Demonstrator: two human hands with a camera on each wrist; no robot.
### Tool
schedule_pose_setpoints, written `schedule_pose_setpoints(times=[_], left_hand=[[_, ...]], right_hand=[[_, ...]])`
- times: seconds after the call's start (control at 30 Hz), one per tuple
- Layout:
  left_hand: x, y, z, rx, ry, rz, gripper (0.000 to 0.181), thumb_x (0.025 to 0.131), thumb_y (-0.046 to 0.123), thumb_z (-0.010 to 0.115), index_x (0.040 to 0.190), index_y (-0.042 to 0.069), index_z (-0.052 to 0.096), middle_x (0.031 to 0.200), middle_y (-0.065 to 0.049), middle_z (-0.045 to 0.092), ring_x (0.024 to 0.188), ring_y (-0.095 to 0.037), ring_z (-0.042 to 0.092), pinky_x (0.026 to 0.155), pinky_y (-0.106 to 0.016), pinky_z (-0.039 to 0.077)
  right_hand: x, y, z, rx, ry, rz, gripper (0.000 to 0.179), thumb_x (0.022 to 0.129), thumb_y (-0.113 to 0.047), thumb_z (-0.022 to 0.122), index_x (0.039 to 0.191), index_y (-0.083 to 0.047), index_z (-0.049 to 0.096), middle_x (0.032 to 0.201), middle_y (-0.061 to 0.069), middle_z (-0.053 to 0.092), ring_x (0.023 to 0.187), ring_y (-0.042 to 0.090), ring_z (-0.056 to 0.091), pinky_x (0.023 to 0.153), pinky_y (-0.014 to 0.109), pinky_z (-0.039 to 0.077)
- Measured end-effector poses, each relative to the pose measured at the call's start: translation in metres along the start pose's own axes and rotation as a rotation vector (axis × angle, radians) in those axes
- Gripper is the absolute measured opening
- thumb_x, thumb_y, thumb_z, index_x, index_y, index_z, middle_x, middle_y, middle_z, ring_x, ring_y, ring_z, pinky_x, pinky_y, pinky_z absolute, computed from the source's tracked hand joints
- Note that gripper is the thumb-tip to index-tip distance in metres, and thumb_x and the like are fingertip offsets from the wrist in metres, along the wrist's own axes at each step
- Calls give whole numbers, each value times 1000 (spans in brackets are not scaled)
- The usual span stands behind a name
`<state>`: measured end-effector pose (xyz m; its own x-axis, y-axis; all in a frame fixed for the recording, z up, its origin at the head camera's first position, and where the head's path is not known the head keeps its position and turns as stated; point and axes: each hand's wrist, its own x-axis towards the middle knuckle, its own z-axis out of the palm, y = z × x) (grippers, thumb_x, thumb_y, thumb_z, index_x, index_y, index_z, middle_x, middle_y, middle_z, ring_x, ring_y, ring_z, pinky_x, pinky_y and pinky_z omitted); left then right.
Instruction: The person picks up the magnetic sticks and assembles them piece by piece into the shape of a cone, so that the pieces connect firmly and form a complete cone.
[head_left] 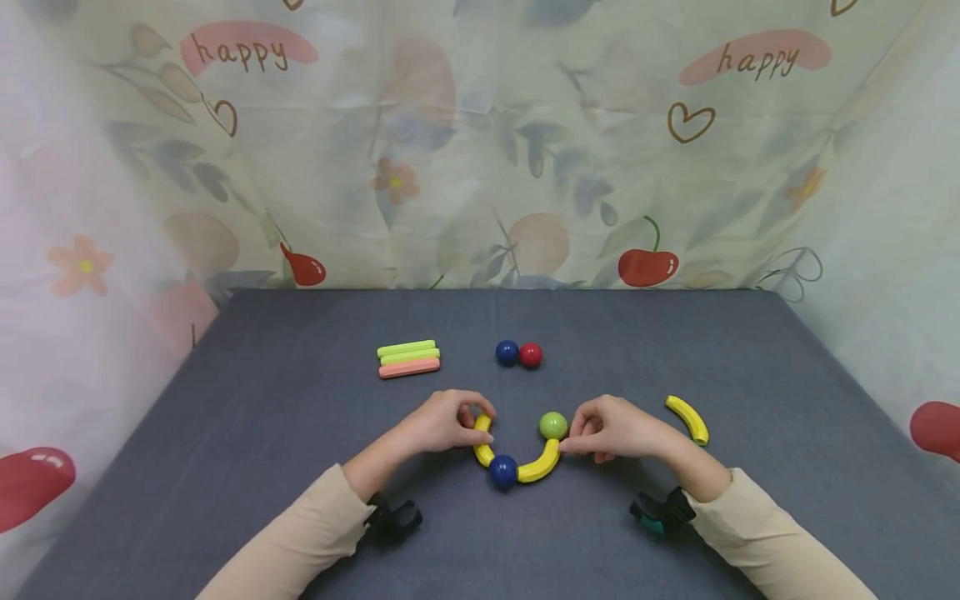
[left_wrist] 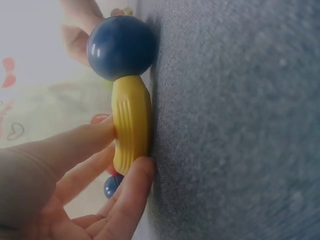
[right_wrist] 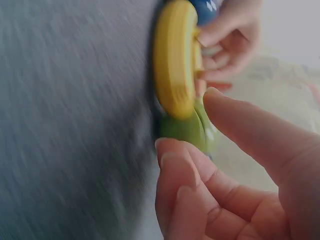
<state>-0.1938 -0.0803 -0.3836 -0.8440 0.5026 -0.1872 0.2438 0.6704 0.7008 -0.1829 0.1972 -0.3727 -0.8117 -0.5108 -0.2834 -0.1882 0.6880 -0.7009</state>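
Grey tabletop (head_left: 285, 392) bears sticks (head_left: 409, 358) and balls (head_left: 512, 353) beyond the pinched yellow piece (left_wrist: 131, 117).

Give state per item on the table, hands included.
left curve: pinched, touching near blue ball
near blue ball: between left curve and right curve
right curve: not held, meeting green ball
green ball: at right curve's end
spare curve: lying apart
far blue ball: beside red ball
red ball: not held
sticks: lying side by side
left hand: pinching left curve
right hand: near green ball, holding nothing
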Motion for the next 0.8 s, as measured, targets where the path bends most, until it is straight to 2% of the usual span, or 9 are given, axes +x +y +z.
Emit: schedule_pose_setpoints(times=[0.17, 0.4, 0.53, 0.63, 0.8], left_hand=[[4, -1, -1, -34, 29, -70, 40, 76, 18, 77, 112, 9, 63, 79, -2, 60, 66, -11, 53, 57, -21, 43], [6, -3, -1, -31, 41, -83, 36, 73, 19, 79, 106, 6, 69, 84, -2, 66, 73, -11, 55, 62, -20, 46], [6, -4, -1, -35, 43, -68, 34, 74, 20, 79, 104, 7, 70, 84, -2, 66, 73, -11, 55, 61, -19, 45], [5, -5, -1, -52, 29, -75, 34, 75, 20, 78, 106, 8, 69, 81, -1, 65, 66, -9, 55, 58, -19, 44], [5, -5, -1, -99, -1, -91, 34, 78, 19, 75, 109, 8, 67, 75, 0, 64, 57, -8, 56, 54, -19, 45]], right_hand=[[-8, 8, -23, -6, 101, 19, 27, 82, -31, 70, 87, -5, 63, 69, 4, 60, 57, 11, 53, 54, 26, 46], [-23, 32, -61, -4, 213, 112, 34, 85, -33, 67, 98, -3, 63, 85, 11, 65, 70, 18, 58, 63, 29, 51], [-31, 48, -76, -19, 224, 164, 38, 85, -33, 67, 104, 0, 61, 88, 9, 65, 74, 17, 58, 66, 29, 51], [-35, 58, -82, -53, 222, 192, 41, 85, -31, 68, 107, 3, 59, 90, 8, 63, 76, 14, 57, 68, 28, 51], [-39, 74, -87, -80, 182, 224, 47, 82, -29, 71, 110, 7, 56, 94, 13, 61, 78, 13, 55, 68, 29, 51]])
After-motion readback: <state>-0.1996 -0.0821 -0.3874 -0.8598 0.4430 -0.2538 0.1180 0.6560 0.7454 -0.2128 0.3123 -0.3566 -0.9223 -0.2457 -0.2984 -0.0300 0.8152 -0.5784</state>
